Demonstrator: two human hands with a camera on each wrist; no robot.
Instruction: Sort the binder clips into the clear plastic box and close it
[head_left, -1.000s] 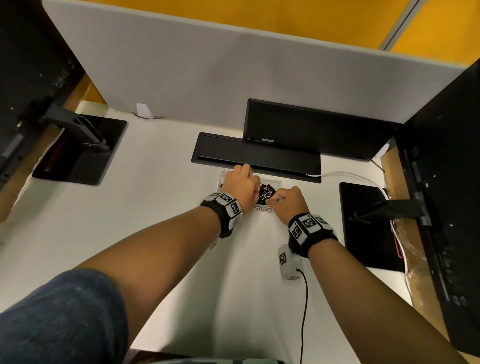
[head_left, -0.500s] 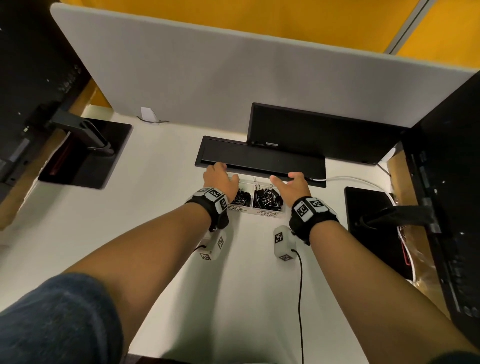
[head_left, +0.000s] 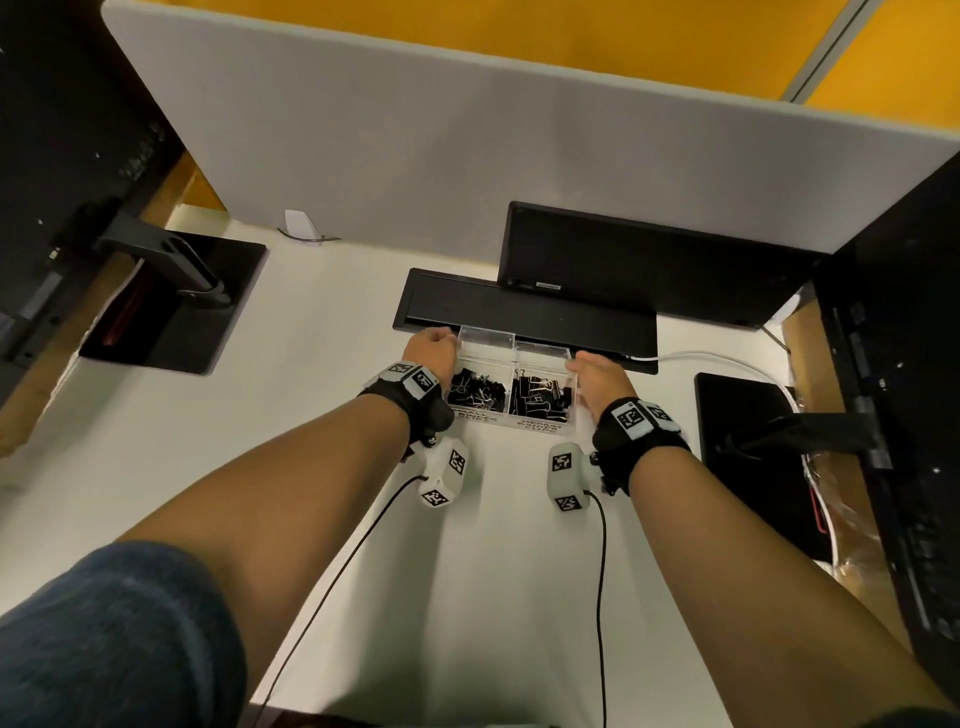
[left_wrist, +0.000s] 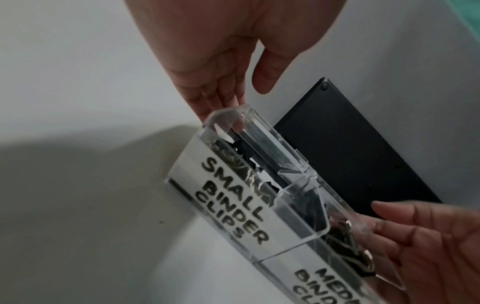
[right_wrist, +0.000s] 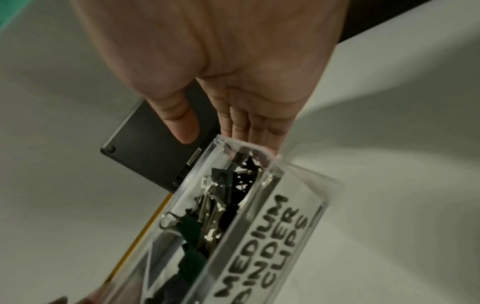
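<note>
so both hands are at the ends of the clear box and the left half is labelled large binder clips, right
Not quite. The left hand and right hand are at the ends of the clear box, but the left wrist view shows the left label reads SMALL BINDER CLIPS, not large.

Your worn kit: two wrist rigs, one sleeve.

Your left hand (head_left: 435, 349) and right hand (head_left: 601, 375) are bare, as are both forearms. On each wrist you wear a black band: the left wrist band (head_left: 410, 396) carries white square plates printed with black-and-white fiducial markers, and the right wrist band (head_left: 640, 434) carries the same. Under each band hangs a white camera block, left block (head_left: 444, 477) and right block (head_left: 567, 476), each with marker squares on its faces and small screws at the mount. A thin black cable (head_left: 601, 597) runs from each block back toward you. A dark blue sleeve (head_left: 104, 639) covers your left upper arm.
</note>
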